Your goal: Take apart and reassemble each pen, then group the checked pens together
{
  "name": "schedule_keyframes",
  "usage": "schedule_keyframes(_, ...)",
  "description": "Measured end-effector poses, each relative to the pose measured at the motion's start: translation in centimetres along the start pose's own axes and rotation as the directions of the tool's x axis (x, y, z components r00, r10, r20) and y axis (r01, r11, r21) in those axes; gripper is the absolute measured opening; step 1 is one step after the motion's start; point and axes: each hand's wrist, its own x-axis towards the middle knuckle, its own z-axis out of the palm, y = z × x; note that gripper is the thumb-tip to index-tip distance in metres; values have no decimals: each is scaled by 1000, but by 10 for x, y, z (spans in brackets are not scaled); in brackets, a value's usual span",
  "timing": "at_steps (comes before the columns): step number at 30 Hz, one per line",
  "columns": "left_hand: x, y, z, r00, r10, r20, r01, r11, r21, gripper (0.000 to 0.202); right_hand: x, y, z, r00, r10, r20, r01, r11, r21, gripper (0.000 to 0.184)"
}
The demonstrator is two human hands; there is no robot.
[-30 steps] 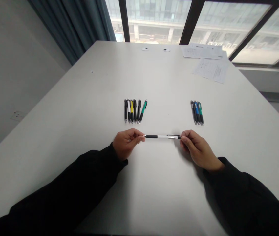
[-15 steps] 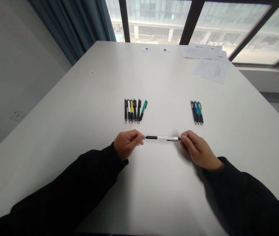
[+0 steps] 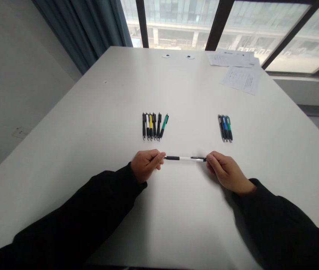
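**Item: one white-and-black retractable pen** [image 3: 184,158], held in the air or just over the table, you cannot tell which. Its long axis runs level, straight across your view from hand to hand, square to your forearms. The black grip section points toward your left hand and the dark clip toward your right. Both extreme ends sit inside your fingers, so the tip's direction cannot be confirmed.

**Your left hand** [image 3: 146,165]: fingers curled and closed together, not spread. The **left fingertips** [image 3: 159,156] pinch the pen's black end against the thumb.

**Your right hand** [image 3: 227,172]: thumb and **right fingertips** [image 3: 210,159] pressed onto the clip end in a pinch, the other fingers folded close behind.

**Sleeves:** **black long sleeves** [image 3: 77,213] cover both forearms.

**Nearby, on the white tabletop** [image 3: 92,131]:
- A **row of six black, white, yellow and green pens** [image 3: 154,126], side by side beyond your left hand, silver tips toward you, the green one leaning.
- A **trio of dark, blue and green pens** [image 3: 225,128], beyond your right hand, silver tips toward you, lying close together.
- **Printed white paper sheets** [image 3: 242,79], overlapping near the far right corner, well apart from both hands.
- **Two small round white discs** [image 3: 178,56], near the far edge.
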Motion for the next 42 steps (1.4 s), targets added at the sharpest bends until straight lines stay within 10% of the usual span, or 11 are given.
schedule_keyframes(42, 1, -10, 7, 998, -11, -59, 3, 991, -137, 13, 0, 5, 4, 995, 96, -38, -85, 968, 234, 14)
